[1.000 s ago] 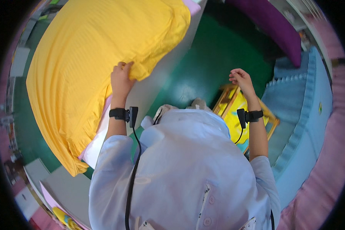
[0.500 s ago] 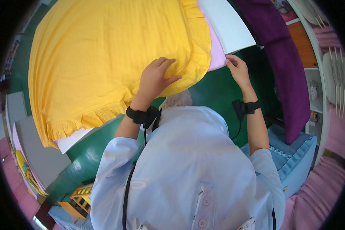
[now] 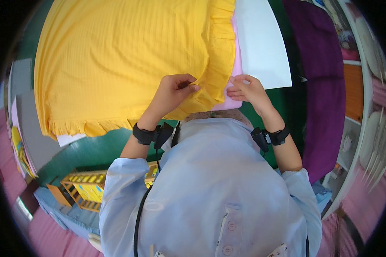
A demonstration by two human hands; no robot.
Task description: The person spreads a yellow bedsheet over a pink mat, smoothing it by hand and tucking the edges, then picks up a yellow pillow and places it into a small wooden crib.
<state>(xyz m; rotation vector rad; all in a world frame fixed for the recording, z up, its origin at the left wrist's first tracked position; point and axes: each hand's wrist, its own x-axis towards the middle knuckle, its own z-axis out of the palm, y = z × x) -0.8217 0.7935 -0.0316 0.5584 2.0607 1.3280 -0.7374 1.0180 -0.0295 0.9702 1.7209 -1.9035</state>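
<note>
A large yellow ruffle-edged cloth (image 3: 128,60) is spread over a white flat surface (image 3: 261,43). Between them a strip of pink cloth (image 3: 233,102) shows along the right edge. My left hand (image 3: 172,93) pinches a fold of the yellow cloth near its front right corner, thumb against fingers. My right hand (image 3: 248,92) is at that corner's right side, its fingers stretched out over the pink cloth, fingertips close to the ruffle. Whether they touch the ruffle is hard to see.
A long purple cloth-covered piece (image 3: 321,94) lies to the right, beside a white shelf unit (image 3: 351,141). Grey panels (image 3: 38,128) stand at the left. A small wooden slatted frame with yellow fabric (image 3: 88,188) is at lower left. The floor (image 3: 85,156) is green.
My left hand has closed on a fold of the yellow cloth. My right hand has moved left and nearer, from the pink corner toward the ruffle. My view has turned slightly.
</note>
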